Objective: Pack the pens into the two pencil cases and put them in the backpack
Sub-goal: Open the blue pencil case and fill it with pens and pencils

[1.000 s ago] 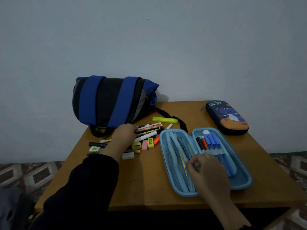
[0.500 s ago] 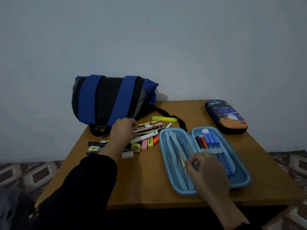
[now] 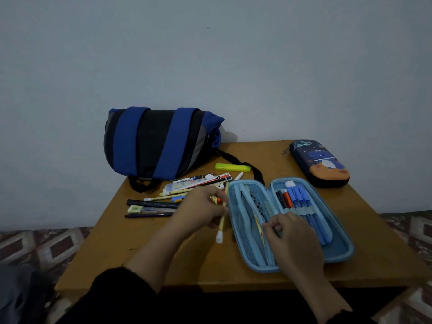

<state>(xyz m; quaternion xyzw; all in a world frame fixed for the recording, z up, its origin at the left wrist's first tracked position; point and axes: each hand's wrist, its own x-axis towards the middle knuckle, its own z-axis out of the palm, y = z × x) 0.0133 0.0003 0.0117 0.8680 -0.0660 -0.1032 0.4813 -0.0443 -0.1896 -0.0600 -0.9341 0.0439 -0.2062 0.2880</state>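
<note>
The left hand, which a second ago rested on the loose pens by the backpack, now pinches a yellow pen lifted clear of the pile, its white end toward the table's near edge, just left of the open blue case. The right hand stays on the case's middle divider, fingers curled, pinching it. Blue pens sit in the right half. The second case remains closed at the far right.
</note>
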